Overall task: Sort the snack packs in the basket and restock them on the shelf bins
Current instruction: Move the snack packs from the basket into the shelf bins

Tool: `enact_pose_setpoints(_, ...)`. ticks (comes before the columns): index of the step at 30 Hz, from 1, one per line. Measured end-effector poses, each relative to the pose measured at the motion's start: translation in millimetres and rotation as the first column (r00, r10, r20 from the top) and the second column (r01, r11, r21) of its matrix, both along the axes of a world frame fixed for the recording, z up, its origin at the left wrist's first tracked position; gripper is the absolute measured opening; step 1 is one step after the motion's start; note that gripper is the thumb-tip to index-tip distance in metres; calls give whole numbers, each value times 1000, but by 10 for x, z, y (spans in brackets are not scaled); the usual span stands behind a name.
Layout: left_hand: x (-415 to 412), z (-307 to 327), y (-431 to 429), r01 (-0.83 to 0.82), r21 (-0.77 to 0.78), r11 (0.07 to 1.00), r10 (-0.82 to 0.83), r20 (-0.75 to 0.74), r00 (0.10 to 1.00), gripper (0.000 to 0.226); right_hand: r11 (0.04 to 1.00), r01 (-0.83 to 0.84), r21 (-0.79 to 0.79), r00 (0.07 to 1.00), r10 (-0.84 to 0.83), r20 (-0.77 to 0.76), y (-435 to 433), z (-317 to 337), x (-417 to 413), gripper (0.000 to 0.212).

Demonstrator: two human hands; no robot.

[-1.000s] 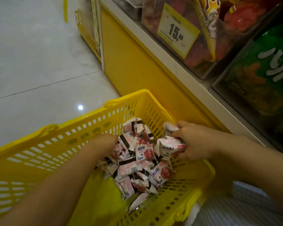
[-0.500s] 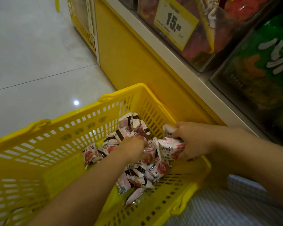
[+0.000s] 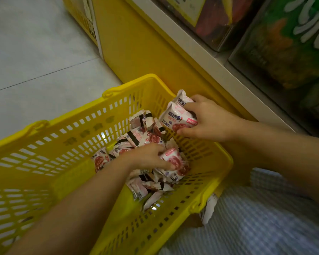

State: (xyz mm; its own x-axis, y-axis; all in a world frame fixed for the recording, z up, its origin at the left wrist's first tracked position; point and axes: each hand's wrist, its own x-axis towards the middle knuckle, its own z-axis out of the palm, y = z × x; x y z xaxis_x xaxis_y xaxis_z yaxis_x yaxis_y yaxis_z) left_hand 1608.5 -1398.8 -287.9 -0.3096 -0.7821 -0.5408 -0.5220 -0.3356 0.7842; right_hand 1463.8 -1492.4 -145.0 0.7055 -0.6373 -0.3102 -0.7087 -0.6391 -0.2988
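Snack packs (image 3: 145, 137) are being held piled in the basket (image 3: 63, 116). One pink pack (image 3: 173, 159) is being pinched on the pile by the left grip (image 3: 145, 158). Another two packs (image 3: 175, 116) are being clasped tight by the right grip (image 3: 210, 120) at the basket's far corner, beside the shelf (image 3: 201, 52).

The left hand (image 3: 147, 160) is covering several snack packs (image 3: 149, 138) in the basket (image 3: 77, 126). The frame's top edge is cutting off the price tag (image 3: 184, 6).
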Motion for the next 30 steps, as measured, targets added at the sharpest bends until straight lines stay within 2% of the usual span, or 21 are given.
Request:
enact_pose_setpoints(2,-257,-95,52,-8,50,999,12,-91,996,32,1000,9,3,999,-9,44,-2,8,8,45)
enact_pose_setpoints(6,-525,-261,52,-119,56,991,124,-110,986,46,1000,-15,3,999,14,34,12,-11,-19,47)
enact_pose_setpoints(9,-520,-273,-6,-62,80,995,67,-59,996,61,1000,-29,7,1000,29,4,20,-23,-16,48)
enact_pose_setpoints(12,-537,-266,24,-38,72,997,46,-110,993,77,1000,-29,11,1000,29,6,5,-27,-2,49)
enact_pose_setpoints(15,-581,-287,84,15,5,1000,-14,-101,995,75,999,-38,21,999,38,-7,-2,-48,-3,48)
enact_pose_setpoints(18,-587,-305,94,57,36,998,-53,-113,992,67,998,-40,47,998,42,-36,0,-71,-3,49)
enact_pose_setpoints(20,-561,-270,89,54,31,998,-51,-100,994,70,998,-32,52,998,35,-52,11,-51,5,49)
enact_pose_setpoints(23,-473,-113,66,-10,13,1000,12,-155,988,68,998,4,70,999,-2,-34,31,45,-8,42)
enact_pose_setpoints(26,-312,116,54,-111,49,993,120,-267,956,49,993,57,102,998,-59,17,88,226,-25,26)
enact_pose_setpoints(28,-205,313,75,-204,120,972,234,-365,901,38,991,92,97,992,-99,80,172,382,-38,23)
enact_pose_setpoints(30,-130,543,112,-302,188,935,355,-445,823,43,980,143,141,962,-171,212,290,570,-94,25)
